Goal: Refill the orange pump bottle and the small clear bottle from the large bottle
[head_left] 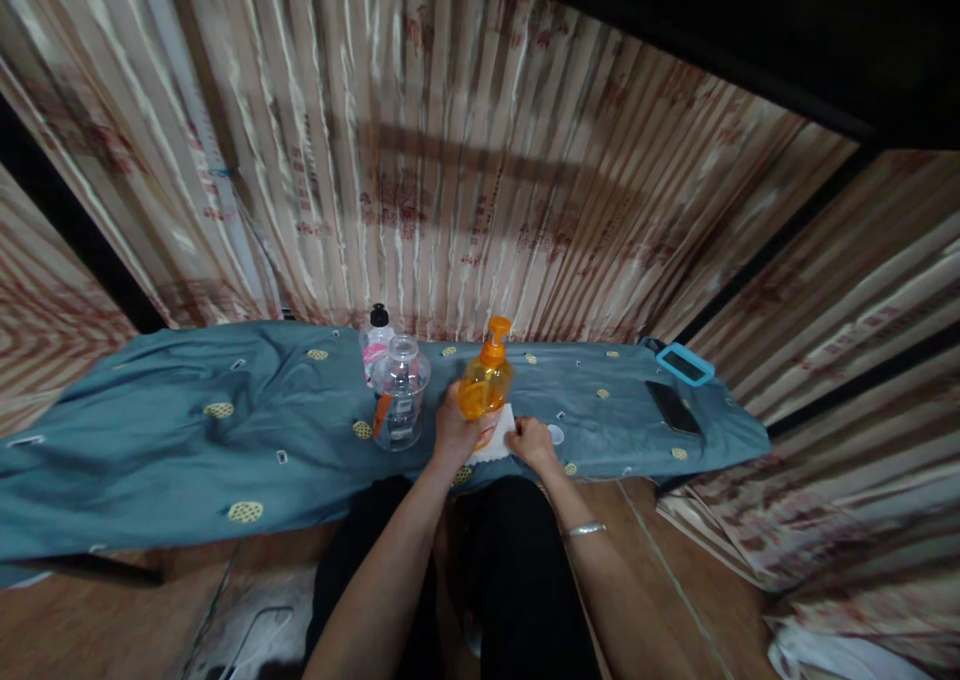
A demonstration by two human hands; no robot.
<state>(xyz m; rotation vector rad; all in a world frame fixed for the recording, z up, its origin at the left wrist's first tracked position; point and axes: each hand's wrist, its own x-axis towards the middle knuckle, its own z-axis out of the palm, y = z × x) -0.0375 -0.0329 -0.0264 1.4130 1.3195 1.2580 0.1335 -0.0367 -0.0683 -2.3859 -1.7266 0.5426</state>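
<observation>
An orange pump bottle [484,385] stands slightly tilted over the cloth-covered surface, its pump head upward. My left hand [454,428] is wrapped round its lower left side. My right hand [534,442] pinches the right edge of a white tissue [498,438], which lies against the bottle's lower part. Part of the tissue is hidden behind the bottle and my left hand. To the left of my left hand are a clear plastic container [401,400] with a narrow neck and, behind it, a bottle with a black cap [379,315].
A blue-green cloth with pineapple prints [285,430] covers the long surface. A small clear disc [555,434] lies beside my right hand. Farther right are a dark phone [672,407] and a blue-framed object [685,364]. Patterned curtains [465,160] hang behind.
</observation>
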